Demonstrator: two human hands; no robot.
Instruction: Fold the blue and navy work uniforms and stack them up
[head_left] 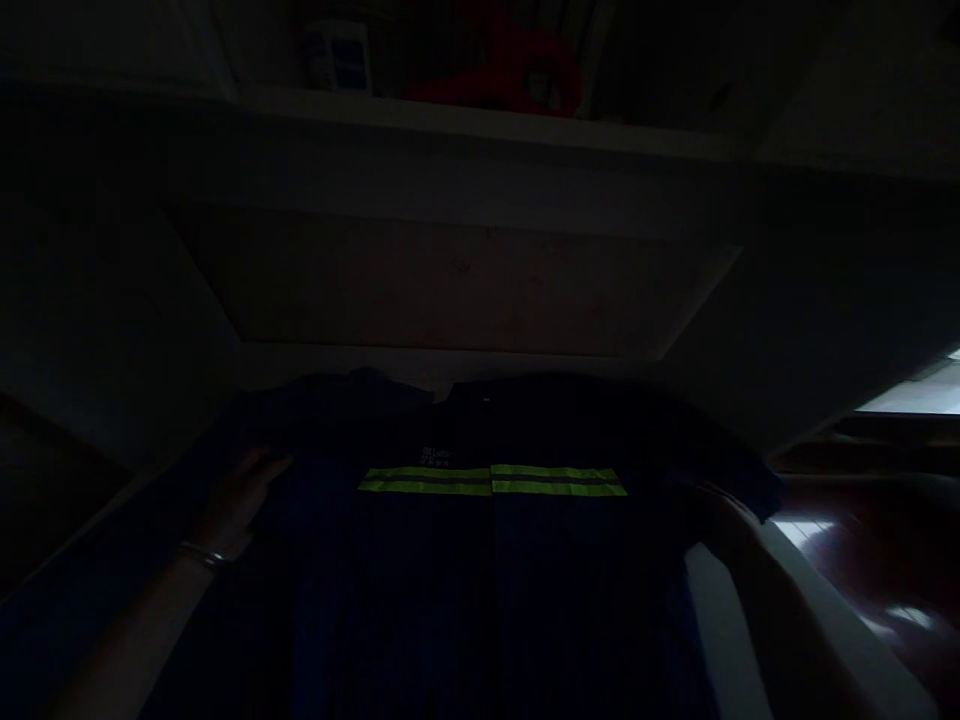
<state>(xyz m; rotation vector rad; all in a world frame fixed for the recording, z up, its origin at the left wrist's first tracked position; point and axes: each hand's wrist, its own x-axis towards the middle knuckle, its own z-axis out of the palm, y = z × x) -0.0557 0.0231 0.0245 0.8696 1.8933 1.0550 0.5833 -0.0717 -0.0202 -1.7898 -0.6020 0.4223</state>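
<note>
A dark blue work jacket (420, 560) lies spread out, its collar toward the far side. A yellow-green reflective band (555, 480) crosses its chest, with small pale print above it on the left. My left hand (244, 490), with a bracelet at the wrist, rests on the jacket near the left sleeve. Its fingers look stretched out, with the thumb side toward the middle. On the other side, my right hand (716, 515) is at the right sleeve. Deep shadow hides most of its fingers, and I cannot see whether they grip the cloth.
The whole view is very dark. Beyond the collar is a framed brownish panel (450, 280). Above it runs a shelf edge (480, 115), holding a red object (517, 75) and a white and blue container (341, 55). A shiny reddish floor (877, 560) shows at right.
</note>
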